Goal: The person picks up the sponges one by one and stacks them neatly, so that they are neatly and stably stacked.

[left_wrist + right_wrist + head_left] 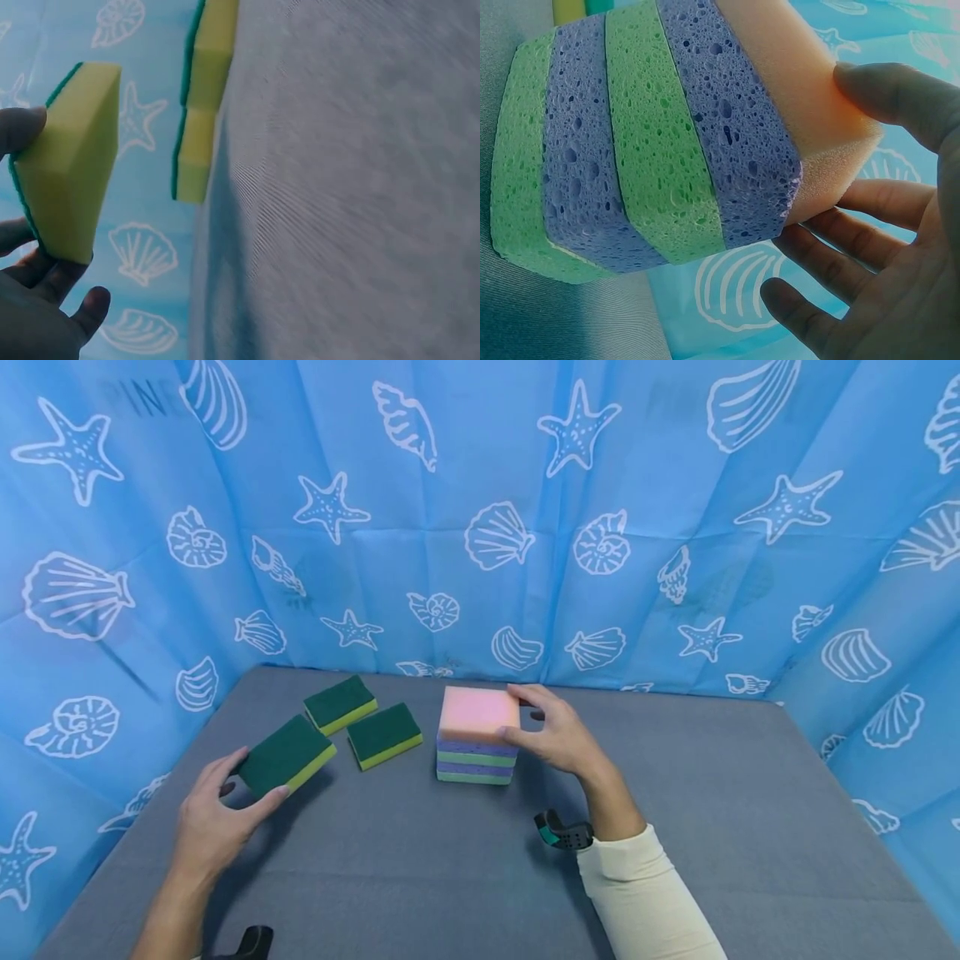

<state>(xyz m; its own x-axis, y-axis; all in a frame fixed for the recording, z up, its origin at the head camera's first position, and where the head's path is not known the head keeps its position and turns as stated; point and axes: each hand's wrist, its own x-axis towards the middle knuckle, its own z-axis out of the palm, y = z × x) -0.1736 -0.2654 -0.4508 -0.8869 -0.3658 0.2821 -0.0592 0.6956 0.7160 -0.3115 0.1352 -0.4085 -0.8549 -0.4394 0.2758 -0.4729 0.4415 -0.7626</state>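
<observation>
My left hand (213, 818) grips a green-and-yellow scrub sponge (283, 753) by its edges, thumb on the near side, green face up. In the left wrist view that sponge (71, 165) is raised off the cloth. My right hand (561, 732) pinches a peach-pink sponge (477, 710) between thumb and fingers at its right side. It sits on top of a stack of cellulose sponges (474, 770) in alternating purple and green. The right wrist view shows the peach sponge (810, 97) against the top purple sponge (731, 127).
Two more scrub sponges, one farther back (339, 702) and one nearer the stack (384, 733), lie green side up between the left hand and the stack. Grey cloth (420, 868) covers the table. A blue shell-patterned curtain (450, 527) hangs behind and along both sides.
</observation>
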